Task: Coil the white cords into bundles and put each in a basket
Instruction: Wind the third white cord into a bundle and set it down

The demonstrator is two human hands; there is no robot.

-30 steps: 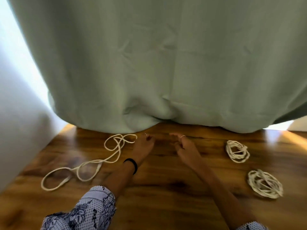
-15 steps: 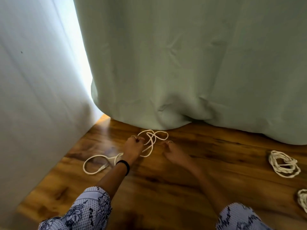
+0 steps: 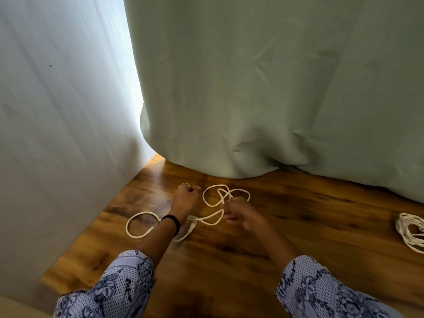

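On wooden floor (image 3: 298, 226), loose white cord (image 3: 213, 204) uncoiled. Right hand (image 3: 241, 213) pinching strand; left hand (image 3: 185, 198) curled, grip unclear. Coiling step starting; next: gather loops. Finished white cord bundle (image 3: 410, 230) far right.

No readable text, labels, brands or numbers anywhere.

Floor (image 3: 298, 226): wood-grain boards, warm brown with dark streaks, smooth, a soft sheen where light falls near the wall.
Loose cord (image 3: 213, 203): white, matt, looks like soft woven or twisted fibre.
Coiled bundle (image 3: 410, 232): same white matt cord.
Curtain (image 3: 263, 88): pale green cloth, matt, creased, folds bunched at the hem.
Wall (image 3: 57, 134): white, matt, smooth.
Sleeves (image 3: 110, 292): thin printed cloth, pale blue, dark floral and dotted pattern.
Wristband (image 3: 172, 220): black, matt; material cannot be told.
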